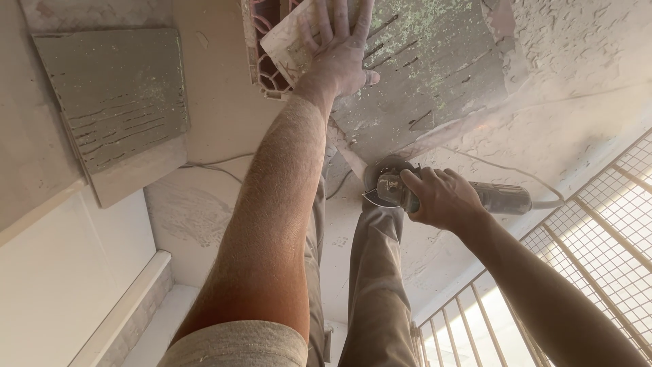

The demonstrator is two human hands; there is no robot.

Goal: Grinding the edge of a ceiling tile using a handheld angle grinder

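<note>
1. Dusty grey tile (421, 75) lies far in the scene; left hand (339, 58) presses flat on its left edge, fingers spread.
2. Right hand (441, 197) is closed around a grinder (401, 190); its disc meets the tile's near edge, just left of the grip.
3. Cable (543, 202) trails right.

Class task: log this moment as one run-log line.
left hand: flat on grey dusty tile | right hand: grips grey angle grinder | disc at tile's edge | dusty floor

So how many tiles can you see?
2: one tile under the left hand, by the grinder; another tile at left. Others may be hidden.
</note>
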